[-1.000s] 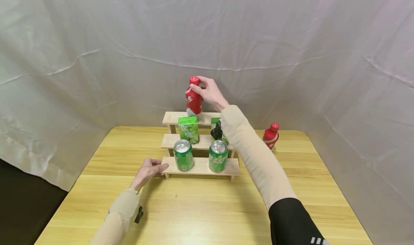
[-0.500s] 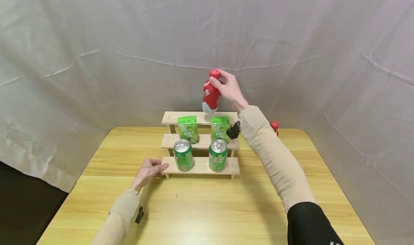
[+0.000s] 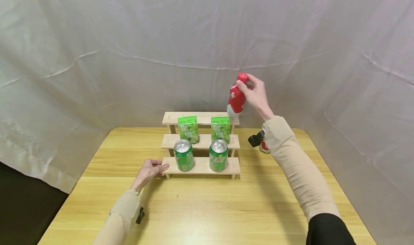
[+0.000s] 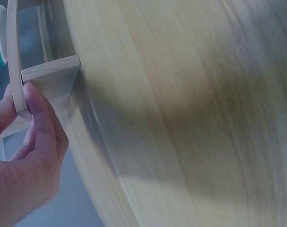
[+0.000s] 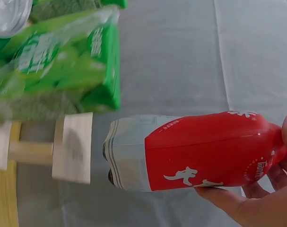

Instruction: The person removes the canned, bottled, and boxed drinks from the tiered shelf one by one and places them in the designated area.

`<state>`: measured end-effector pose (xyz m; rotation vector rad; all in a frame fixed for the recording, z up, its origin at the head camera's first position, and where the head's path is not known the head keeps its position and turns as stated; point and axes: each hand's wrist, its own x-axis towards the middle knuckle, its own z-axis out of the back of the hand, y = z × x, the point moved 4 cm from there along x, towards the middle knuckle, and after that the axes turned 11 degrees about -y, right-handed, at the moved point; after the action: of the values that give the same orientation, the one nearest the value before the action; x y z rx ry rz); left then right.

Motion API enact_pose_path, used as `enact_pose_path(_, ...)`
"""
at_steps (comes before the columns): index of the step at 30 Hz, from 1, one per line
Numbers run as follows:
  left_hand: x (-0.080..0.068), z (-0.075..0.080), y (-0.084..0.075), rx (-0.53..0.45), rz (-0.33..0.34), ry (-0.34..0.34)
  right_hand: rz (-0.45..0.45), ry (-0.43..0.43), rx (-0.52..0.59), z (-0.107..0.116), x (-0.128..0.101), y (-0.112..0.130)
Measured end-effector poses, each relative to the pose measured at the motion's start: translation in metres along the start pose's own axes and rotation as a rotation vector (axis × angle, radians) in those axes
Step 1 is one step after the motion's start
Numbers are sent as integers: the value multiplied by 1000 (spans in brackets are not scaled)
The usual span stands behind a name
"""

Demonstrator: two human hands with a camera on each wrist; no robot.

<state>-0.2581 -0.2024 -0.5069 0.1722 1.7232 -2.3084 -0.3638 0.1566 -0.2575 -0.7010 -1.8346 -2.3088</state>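
Red bottle (image 3: 236, 100) hangs in the air beyond the right end of the stepped wooden shelf (image 3: 201, 167), above the far right part of the desk (image 3: 207, 209). Nearest the viewer, the left hand (image 3: 148, 171) rests low on the desk with its fingers curled against the left end of the shelf's bottom step, thumb pressed to the board's edge in the left wrist view (image 4: 27, 156). Farther off, the right arm reaches forward and up, and the right hand (image 3: 257, 94) pinches the bottle near its cap with fingers and thumb. The bottle's long axis runs nearly upright, cap up and tipped slightly right, base down. Two green cans (image 3: 183, 155) stand on the bottom step, two green cartons (image 3: 188, 129) on the middle step.
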Motion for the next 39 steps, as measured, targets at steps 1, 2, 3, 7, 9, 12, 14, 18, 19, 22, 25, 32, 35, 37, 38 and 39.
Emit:
enact_pose_path(1, 0, 0, 0, 5, -4, -2, 1, -17, -13, 5, -1, -2)
enact_pose_path(2, 0, 1, 0, 11, -9, -3, -3, -30, -28, 9, -2, -4)
enact_pose_path(3, 0, 1, -1, 19, -14, -1, -9, -44, -34, 14, -3, -5)
enact_pose_path(7, 0, 1, -1, 15, -8, -11, -23, -91, -79, 27, -6, -12)
enact_pose_path(9, 0, 1, -1, 16, -10, 0, -35, -107, -98, 32, -8, -18)
enact_pose_path(12, -1, 1, -1, 0, 5, -2, -62, -128, -113, 38, -9, -29)
enact_pose_path(14, -1, 1, 0, -2, 4, 4, -81, -137, -116, 40, -11, -37)
enact_pose_path(18, 0, 2, 2, -11, 20, -15, -125, -154, -107, 44, -15, -56)
enact_pose_path(19, 0, 2, 2, -7, 21, -18, -138, -158, -103, 44, -17, -61)
enact_pose_path(22, 0, 3, 3, -6, 31, -28, -177, -170, -113, 44, -21, -79)
enact_pose_path(25, -1, 3, 5, 4, 27, -27, -213, -188, -142, 43, -26, -96)
enact_pose_path(32, -2, 2, 5, 2, 27, -30, -298, -204, -177, 40, -39, -134)
enact_pose_path(35, -1, 2, 5, 3, 29, -32, -307, -194, -183, 39, -45, -145)
enact_pose_path(37, -2, 2, 4, 10, 19, -23, -305, -189, -198, 39, -48, -150)
enact_pose_path(38, -2, 2, 4, 15, 12, -19, -296, -185, -209, 38, -49, -152)
enact_pose_path(39, -2, 2, 4, 11, 20, -24, -290, -184, -221, 38, -50, -154)
